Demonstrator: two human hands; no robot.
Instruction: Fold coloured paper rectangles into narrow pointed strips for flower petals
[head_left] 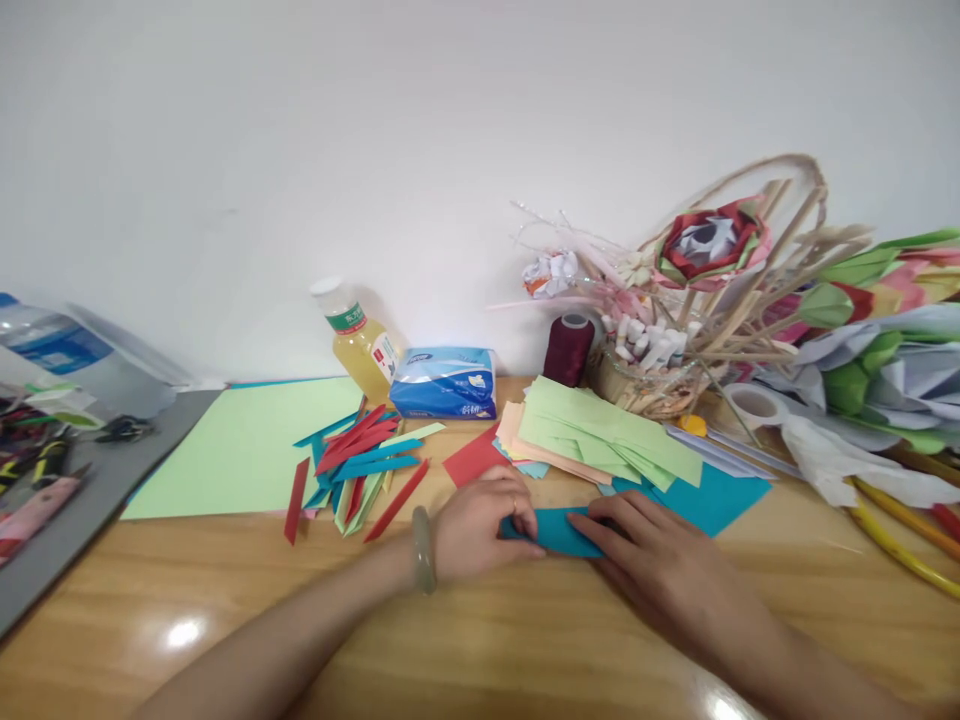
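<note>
blue paper (562,532), a narrow piece, lies on the wooden table (420,650) in front of the person, between the two hands and just nearer than a stack of pale green slips (600,430). the person's left hand (480,522) is at its left end, fingers curled in and the thumb drawn close to them, with the paper's edge pinched between. a pale bangle (424,550) circles that wrist. the right hand (664,550) lies over the other end, its fingers fairly straight, close together and touching the top of the paper; its thumb is hidden, so whether it grips from below cannot be told. beyond the right hand a larger blue sheet (716,495) reaches out from under the green slips, and a red piece of paper (472,455) lies behind the left hand. further left is a heap of folded strips (364,440) in red, blue and green, partly over a light green sheet (225,455). behind these, a bottle of yellow drink (360,355) leans beside a blue tissue pack (444,385). a dark red thread spool (566,352) stands near a woven basket (649,398), and a paper flower (712,240) rises above it.
</note>
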